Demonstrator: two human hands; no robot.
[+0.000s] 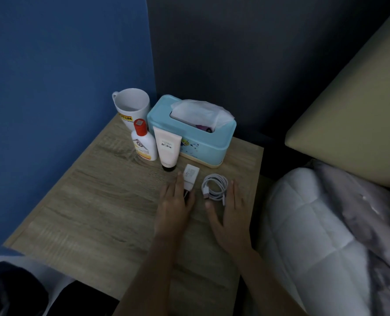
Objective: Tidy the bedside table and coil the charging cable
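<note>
- The charging cable [214, 178] lies already wound in a loose white coil on the bedside table [98, 201], toward its right front, with its plug ends sticking out at the near side.
- It looks light, limp and springy — likely to loosen if lifted by one strand, so pinching across the whole bundle seems safest.
- Just left of it lies the white adapter [190, 177]: small, rigid and smooth, easiest to take by its flat sides.
- The right hand [229, 215] lies palm down, fingers straight beside the coil's right edge and thumb spread below it, gripping nothing.
- The left hand [174, 204] is flat too — fingers along the adapter's left side, thumb near its prongs, not clasped.
- Behind stand a tube [167, 149], bottle [142, 142], mug [131, 106] and tissue box [189, 137].
</note>
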